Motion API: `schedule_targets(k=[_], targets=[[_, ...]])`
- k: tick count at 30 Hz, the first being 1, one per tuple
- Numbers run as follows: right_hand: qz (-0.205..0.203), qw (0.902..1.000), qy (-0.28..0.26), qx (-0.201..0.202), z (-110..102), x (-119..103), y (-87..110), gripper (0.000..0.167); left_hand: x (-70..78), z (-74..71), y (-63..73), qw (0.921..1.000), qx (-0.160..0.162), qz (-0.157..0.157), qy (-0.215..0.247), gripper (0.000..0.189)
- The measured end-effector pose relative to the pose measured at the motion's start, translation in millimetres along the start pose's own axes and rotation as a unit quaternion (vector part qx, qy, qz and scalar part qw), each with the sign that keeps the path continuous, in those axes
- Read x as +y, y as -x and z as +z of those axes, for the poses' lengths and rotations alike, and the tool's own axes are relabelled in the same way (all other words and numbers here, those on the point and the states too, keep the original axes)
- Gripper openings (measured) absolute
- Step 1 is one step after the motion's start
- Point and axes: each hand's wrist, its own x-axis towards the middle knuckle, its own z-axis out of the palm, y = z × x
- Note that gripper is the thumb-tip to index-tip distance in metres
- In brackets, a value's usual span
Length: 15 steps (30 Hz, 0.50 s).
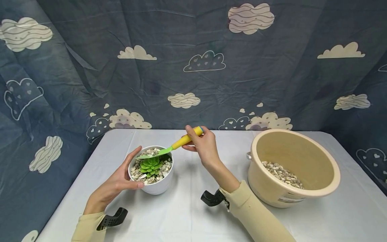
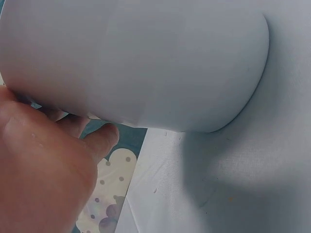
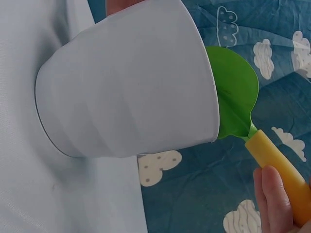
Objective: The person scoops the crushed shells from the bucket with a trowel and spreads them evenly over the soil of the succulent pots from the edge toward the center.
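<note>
A white plant pot [image 1: 158, 187] stands upright on the table, holding a green succulent [image 1: 150, 166] ringed by pale stone chips [image 1: 139, 174]. My left hand [image 1: 116, 179] grips the pot from the left, thumb at the near rim and fingers round the far side. With my right hand [image 1: 207, 148] I hold a small garden trowel [image 3: 279, 170] by its yellow handle. Its green blade lies over the far part of the pot's mouth, above the chips and partly over the succulent. In the right wrist view the blade shows beyond the pot's rim.
At the right stands a large beige bucket [image 1: 257, 174] with more stone chips [image 1: 284, 174] at its bottom. A white cloth covers the table [image 1: 181, 215]. Behind it hangs a dark blue curtain [image 1: 169, 77] with cloud prints.
</note>
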Motion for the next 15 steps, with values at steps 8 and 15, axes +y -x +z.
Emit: schedule_targets(k=[8, 15], targets=[[0.004, 1.0, -0.003, 0.003, -0.3, -0.5, 1.5, 0.038, 0.4, 1.6, -0.3, 0.9997, 0.001, 0.0, 0.024, 0.111], [0.001, 0.9999, -0.015, 0.007, -1.8, 0.0, 2.0, 0.037, 1.7, 3.2, -0.6, 0.9998, 0.016, -0.004, 0.008, 0.111]])
